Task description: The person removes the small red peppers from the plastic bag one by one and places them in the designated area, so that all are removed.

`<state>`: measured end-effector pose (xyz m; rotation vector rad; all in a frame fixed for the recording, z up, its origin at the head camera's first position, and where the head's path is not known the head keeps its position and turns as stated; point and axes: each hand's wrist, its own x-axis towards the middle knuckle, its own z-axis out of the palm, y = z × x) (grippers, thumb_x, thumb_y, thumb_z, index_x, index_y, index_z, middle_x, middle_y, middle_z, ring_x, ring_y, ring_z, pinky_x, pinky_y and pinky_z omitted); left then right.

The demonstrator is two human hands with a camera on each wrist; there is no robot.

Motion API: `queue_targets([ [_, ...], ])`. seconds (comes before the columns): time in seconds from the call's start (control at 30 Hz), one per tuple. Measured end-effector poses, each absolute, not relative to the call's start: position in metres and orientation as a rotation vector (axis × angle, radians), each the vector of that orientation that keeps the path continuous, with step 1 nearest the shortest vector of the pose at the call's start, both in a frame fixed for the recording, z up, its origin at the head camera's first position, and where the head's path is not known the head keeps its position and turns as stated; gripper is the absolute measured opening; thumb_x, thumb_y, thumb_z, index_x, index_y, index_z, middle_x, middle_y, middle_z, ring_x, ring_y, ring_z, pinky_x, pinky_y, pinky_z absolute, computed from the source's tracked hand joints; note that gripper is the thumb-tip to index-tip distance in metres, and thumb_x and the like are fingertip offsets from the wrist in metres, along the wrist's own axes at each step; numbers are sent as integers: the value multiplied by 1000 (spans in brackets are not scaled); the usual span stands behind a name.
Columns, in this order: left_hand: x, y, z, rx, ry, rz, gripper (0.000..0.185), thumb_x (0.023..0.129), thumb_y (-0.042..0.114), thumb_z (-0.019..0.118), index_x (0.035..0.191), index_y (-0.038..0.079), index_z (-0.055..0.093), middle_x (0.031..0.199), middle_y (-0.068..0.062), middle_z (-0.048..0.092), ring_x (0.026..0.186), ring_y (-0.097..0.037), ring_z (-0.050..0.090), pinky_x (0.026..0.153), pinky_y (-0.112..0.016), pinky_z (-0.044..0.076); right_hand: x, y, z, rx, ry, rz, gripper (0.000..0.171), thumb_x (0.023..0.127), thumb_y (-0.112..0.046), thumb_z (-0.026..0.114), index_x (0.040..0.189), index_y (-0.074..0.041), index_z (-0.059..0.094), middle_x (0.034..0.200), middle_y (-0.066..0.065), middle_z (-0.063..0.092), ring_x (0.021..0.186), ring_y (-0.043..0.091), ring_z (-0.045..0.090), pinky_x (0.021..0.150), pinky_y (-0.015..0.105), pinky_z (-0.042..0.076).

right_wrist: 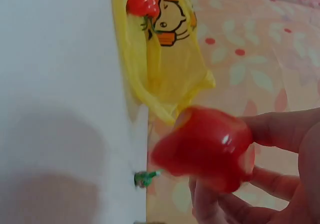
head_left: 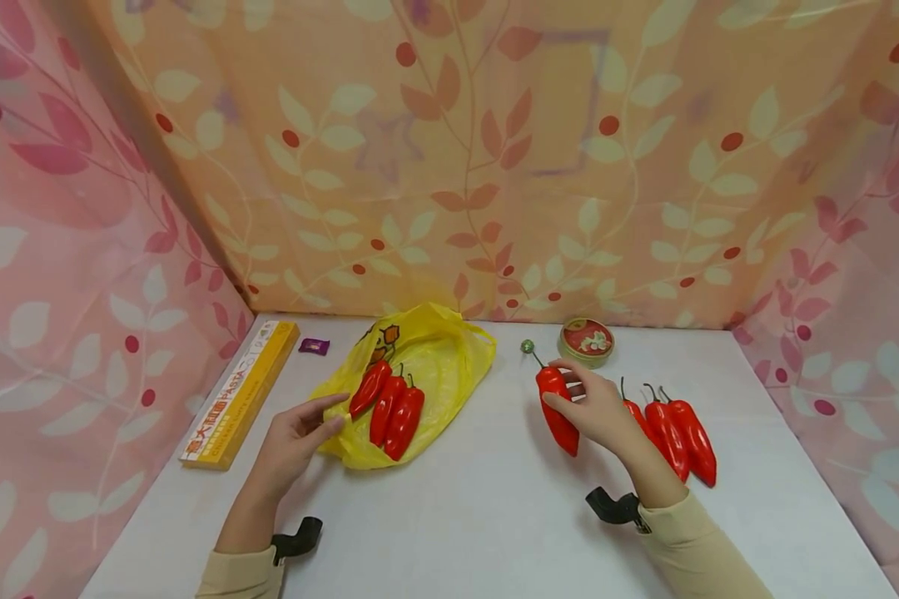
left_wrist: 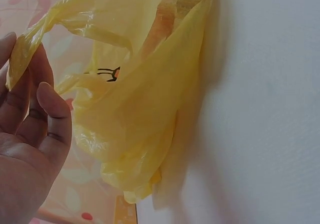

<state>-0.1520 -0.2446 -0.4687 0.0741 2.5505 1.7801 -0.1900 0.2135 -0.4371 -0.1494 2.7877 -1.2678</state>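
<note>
Held red pepper right of the yellow bag, well apart from it, stem up and tip slanting down. Right hand pinches it, thumb one side, fingers the other. Left hand at the bag's left edge, pinching a bit of the film. Three bagged peppers lie side by side on the bag's film, near its left side (how far inside, can't tell). Small green item right of the bag, by the held pepper's stem. Round red-topped tin farther right of the bag. Three loose peppers rightmost of all, one partly hidden by the right hand. Purple packet just left of the bag; yellow pasta box left of that.
</note>
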Motion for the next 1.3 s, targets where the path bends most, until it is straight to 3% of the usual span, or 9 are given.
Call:
queue_targets([
  [0.23, -151, -246, -468, 72, 2559, 1777, 46, 93, 43, 71, 134, 23, 66, 118, -6, 62, 105, -23, 49, 77, -26, 55, -181, 247, -446, -62, 2871, -1141, 61, 94, -34, 71, 146, -16, 46, 133, 23, 59, 114, 40, 59, 75, 45, 61],
  [0.57, -153, -245, -466, 49, 2556, 1768, 45, 93, 44, 71, 133, 24, 67, 124, -5, 62, 106, -24, 50, 80, -26, 56, -170, 279, -464, -69, 3042, -874, 61, 92, -28, 73, 144, -8, 48, 122, 24, 62, 106, 39, 59, 81, 58, 56],
  [0.83, -153, -246, -469, 37, 2543, 1769, 46, 93, 44, 71, 133, 24, 67, 116, -8, 61, 105, -24, 48, 77, -26, 54, -169, 279, -469, -34, 3073, -735, 64, 90, -28, 74, 143, -5, 47, 126, 28, 56, 112, 46, 54, 81, 65, 55],
  [1.3, -152, -246, -469, 47, 2538, 1782, 43, 93, 41, 71, 133, 25, 67, 127, -4, 62, 105, -24, 49, 78, -25, 55, -176, 279, -476, -28, 3072, -523, 74, 85, -40, 79, 143, -3, 51, 134, 32, 48, 121, 50, 42, 83, 68, 52],
])
